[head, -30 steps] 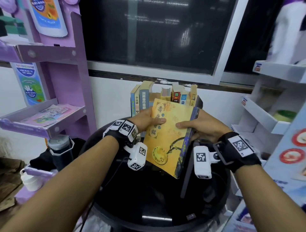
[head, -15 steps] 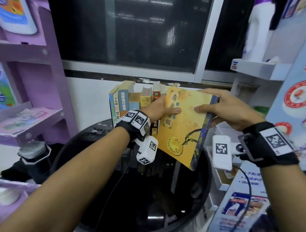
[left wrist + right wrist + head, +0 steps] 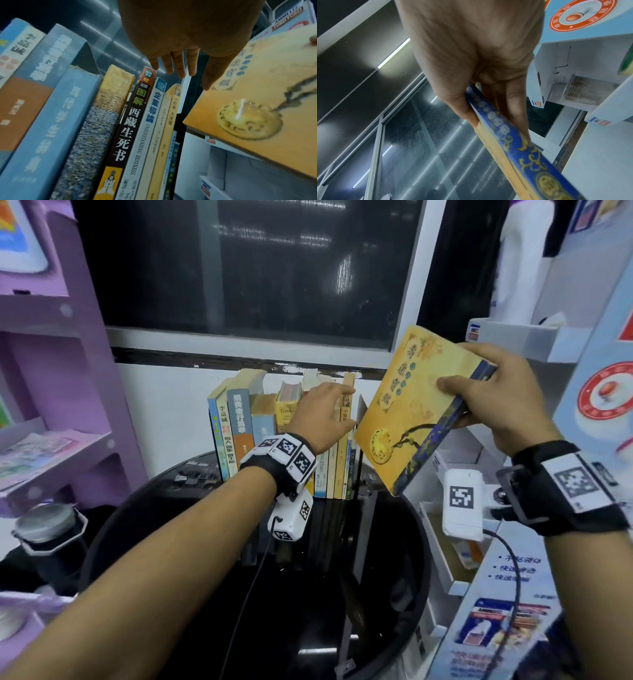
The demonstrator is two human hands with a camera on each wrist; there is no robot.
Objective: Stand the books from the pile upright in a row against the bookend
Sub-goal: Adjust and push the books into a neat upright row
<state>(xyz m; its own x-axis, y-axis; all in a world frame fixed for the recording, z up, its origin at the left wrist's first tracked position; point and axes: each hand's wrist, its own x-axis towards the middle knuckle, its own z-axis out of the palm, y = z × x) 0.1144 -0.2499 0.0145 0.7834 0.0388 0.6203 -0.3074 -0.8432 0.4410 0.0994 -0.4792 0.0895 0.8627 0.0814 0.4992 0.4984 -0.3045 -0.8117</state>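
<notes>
A yellow book [image 3: 407,419] with a blue spine hangs tilted in the air, right of the row. My right hand [image 3: 479,395] pinches it near the spine, thumb on the front cover and fingers behind; the right wrist view shows the right hand [image 3: 488,108] on the blue spine [image 3: 518,151]. Several books [image 3: 239,422] stand upright in a row at the back of the table. My left hand [image 3: 342,405] reaches over their tops with straight, spread fingers and holds nothing. In the left wrist view the left hand [image 3: 180,70] hovers at the top edges of the thin right-hand books [image 3: 154,115], with the yellow book [image 3: 248,108] beside it.
The row stands on a round black table [image 3: 239,611] against a white wall under a dark window. A purple shelf unit [image 3: 68,446] is at the left, with a grey-lidded jar [image 3: 48,525] below it. A white display rack [image 3: 448,559] crowds the table's right side.
My left hand let go of the yellow book and moved to the tops of the standing books. My right hand carried the book up and to the right on its own.
</notes>
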